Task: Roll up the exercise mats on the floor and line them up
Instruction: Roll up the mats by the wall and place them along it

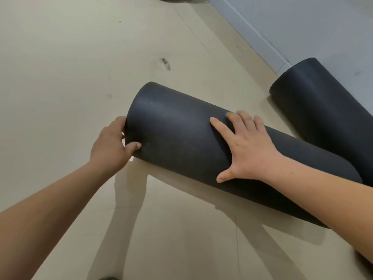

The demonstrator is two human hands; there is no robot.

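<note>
Head view — hands [110, 144] [248, 150] on rolled mat [181, 142]

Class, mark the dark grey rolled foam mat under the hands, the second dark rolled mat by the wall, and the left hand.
dark grey rolled mat [177, 138]: head view, curved top.
second rolled mat [314, 93]: head view, curved side.
left hand [110, 142]: head view, back of hand.

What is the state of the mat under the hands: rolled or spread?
Rolled: the near mat forms a dark cylinder lying on the floor.
</note>
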